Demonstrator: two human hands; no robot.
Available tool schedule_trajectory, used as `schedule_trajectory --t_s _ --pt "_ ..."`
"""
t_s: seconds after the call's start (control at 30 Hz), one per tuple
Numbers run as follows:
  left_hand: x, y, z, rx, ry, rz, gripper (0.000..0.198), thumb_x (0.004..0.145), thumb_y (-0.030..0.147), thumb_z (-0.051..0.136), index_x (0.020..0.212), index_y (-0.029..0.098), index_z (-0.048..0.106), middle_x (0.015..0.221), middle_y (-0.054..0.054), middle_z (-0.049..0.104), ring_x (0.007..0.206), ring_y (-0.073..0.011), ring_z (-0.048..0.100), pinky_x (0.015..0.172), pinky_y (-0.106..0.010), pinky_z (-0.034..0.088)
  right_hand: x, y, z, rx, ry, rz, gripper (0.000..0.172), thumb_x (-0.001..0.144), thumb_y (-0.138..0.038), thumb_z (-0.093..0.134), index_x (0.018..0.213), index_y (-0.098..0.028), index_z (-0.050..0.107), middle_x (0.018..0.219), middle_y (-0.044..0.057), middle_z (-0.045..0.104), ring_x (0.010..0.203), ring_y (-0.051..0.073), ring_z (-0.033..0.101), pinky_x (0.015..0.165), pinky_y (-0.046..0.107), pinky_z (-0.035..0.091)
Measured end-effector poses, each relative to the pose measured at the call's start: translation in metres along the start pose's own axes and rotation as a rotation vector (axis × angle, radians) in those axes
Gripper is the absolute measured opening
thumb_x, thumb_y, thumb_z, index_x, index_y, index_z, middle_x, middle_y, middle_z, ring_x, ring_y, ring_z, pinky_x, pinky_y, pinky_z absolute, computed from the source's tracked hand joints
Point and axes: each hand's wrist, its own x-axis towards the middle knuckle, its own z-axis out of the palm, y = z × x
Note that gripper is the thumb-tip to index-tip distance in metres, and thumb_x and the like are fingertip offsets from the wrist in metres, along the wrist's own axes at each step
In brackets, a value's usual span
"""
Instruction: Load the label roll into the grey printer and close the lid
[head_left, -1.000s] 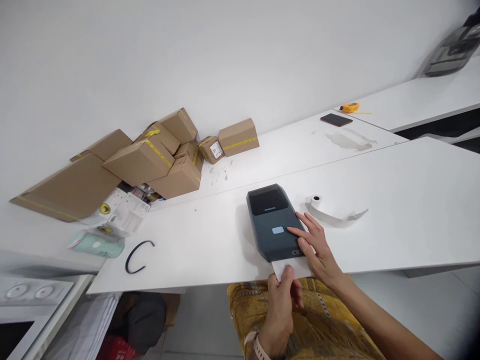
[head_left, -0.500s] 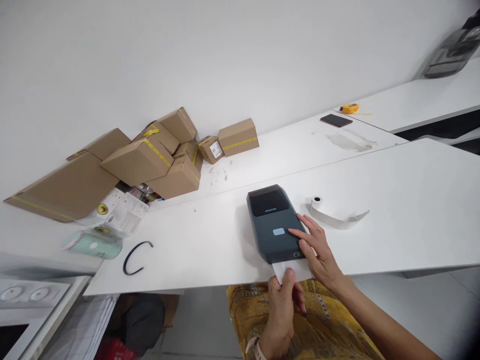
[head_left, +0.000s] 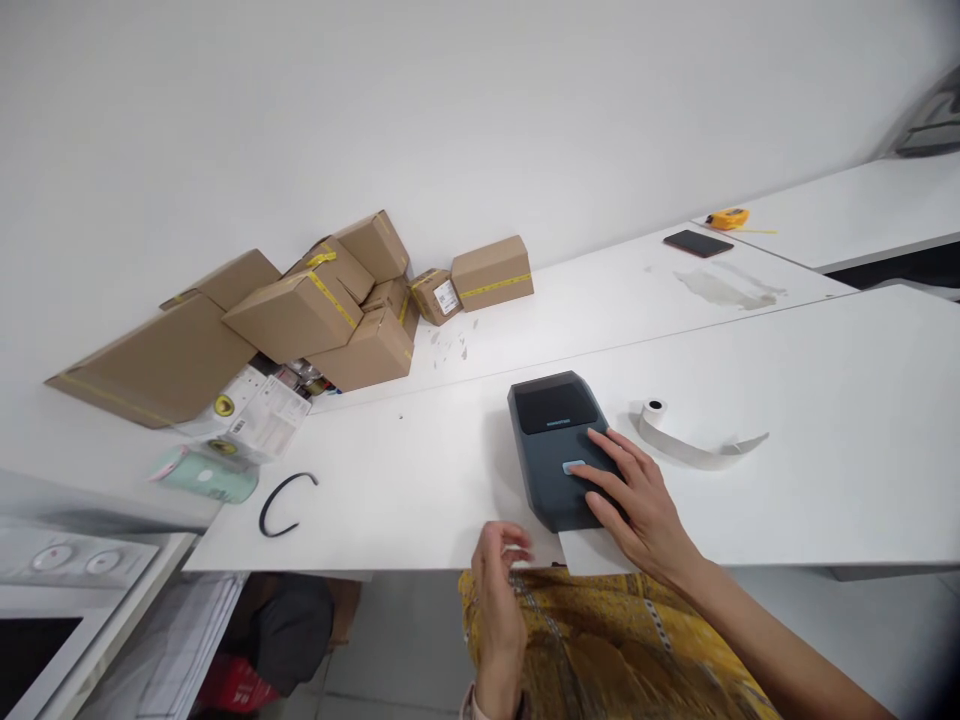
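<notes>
A dark blue-green label printer (head_left: 547,490) stands near the table's front edge. My right hand (head_left: 637,500) lies over its right side with the fingers spread, the index fingertip on the light blue button (head_left: 568,467). From the printer's front a white paper label (head_left: 589,555) reaches over the table edge, partly under my right hand. My left hand (head_left: 501,590) is at the table edge, left of the paper and apart from it, fingers loosely bent with nothing seen in them. Right of the printer lies a small roll of white paper (head_left: 654,411) with a strip unrolled.
Cardboard boxes (head_left: 292,315) with yellow tape are heaped at the back left. Nearby lie a mint-green pack (head_left: 210,475) and a black headband (head_left: 277,505). A phone (head_left: 697,243) and a yellow tape measure (head_left: 727,219) lie at the back right of the white table (head_left: 420,470).
My left hand has let go of the paper label and moved left. My right index finger has shifted from beside the button onto it. The view has turned slightly.
</notes>
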Motion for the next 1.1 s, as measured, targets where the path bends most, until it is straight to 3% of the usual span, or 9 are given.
schedule_trajectory --t_s 0.07,0.13,0.23,0.5,0.63,0.87,1.1 --pt "0.009 0.002 0.003 -0.068 -0.044 0.096 0.048 0.094 0.064 0.049 0.100 0.024 0.073 0.112 -0.009 0.072 0.111 -0.0253 0.065 0.094 -0.037 0.054 -0.002 0.002 0.001 -0.033 -0.010 -0.015 0.034 0.097 -0.026 0.053 0.129 -0.031 0.063 0.152 0.008 0.050 0.142 0.034 0.041 0.105 0.056 0.043" --pt "0.014 0.002 0.010 -0.127 -0.090 0.137 0.049 0.097 0.060 0.046 0.125 0.025 0.066 0.139 -0.009 0.062 0.133 -0.0254 0.054 0.108 -0.038 0.048 -0.003 0.003 0.000 -0.082 -0.014 -0.033 0.035 0.097 -0.028 0.053 0.130 -0.032 0.062 0.150 0.008 0.052 0.141 0.034 0.042 0.104 0.054 0.044" --pt "0.018 -0.001 0.022 -0.159 -0.137 0.146 0.055 0.099 0.057 0.044 0.144 0.026 0.053 0.158 -0.007 0.046 0.147 -0.0234 0.040 0.118 -0.037 0.038 -0.004 0.000 -0.002 -0.187 -0.021 -0.051 0.033 0.098 -0.028 0.054 0.130 -0.030 0.062 0.150 0.009 0.053 0.142 0.033 0.042 0.107 0.054 0.041" --pt "0.022 -0.011 0.033 -0.095 -0.187 0.141 0.057 0.101 0.056 0.042 0.151 0.030 0.045 0.164 -0.003 0.037 0.152 -0.0218 0.032 0.123 -0.037 0.031 0.003 -0.015 0.001 -0.285 0.047 -0.027 0.023 0.098 -0.029 0.058 0.119 -0.029 0.067 0.141 0.006 0.063 0.141 0.033 0.044 0.117 0.058 0.026" --pt "0.018 -0.008 0.034 -0.032 -0.192 0.127 0.058 0.100 0.055 0.046 0.152 0.029 0.044 0.164 -0.003 0.036 0.152 -0.0226 0.032 0.123 -0.035 0.032 0.000 -0.012 0.001 -0.245 0.026 -0.006 0.024 0.098 -0.027 0.057 0.120 -0.031 0.065 0.145 0.006 0.059 0.144 0.033 0.040 0.117 0.060 0.024" --pt "0.009 0.002 0.034 -0.035 -0.250 0.136 0.063 0.098 0.055 0.050 0.154 0.028 0.041 0.164 -0.005 0.037 0.151 -0.0254 0.035 0.119 -0.032 0.039 -0.012 -0.002 -0.009 0.048 -0.030 0.136 0.060 0.096 -0.036 0.059 0.152 -0.032 0.037 0.160 0.012 0.035 0.149 0.034 0.031 0.113 0.057 0.037" --pt "0.008 -0.002 0.033 0.001 -0.217 0.136 0.065 0.099 0.056 0.047 0.157 0.027 0.036 0.167 -0.003 0.030 0.153 -0.0227 0.029 0.121 -0.031 0.035 -0.022 0.004 -0.012 0.204 -0.125 0.370 0.079 0.092 -0.049 0.064 0.158 -0.039 0.022 0.167 0.007 0.025 0.151 0.033 0.029 0.117 0.054 0.038"
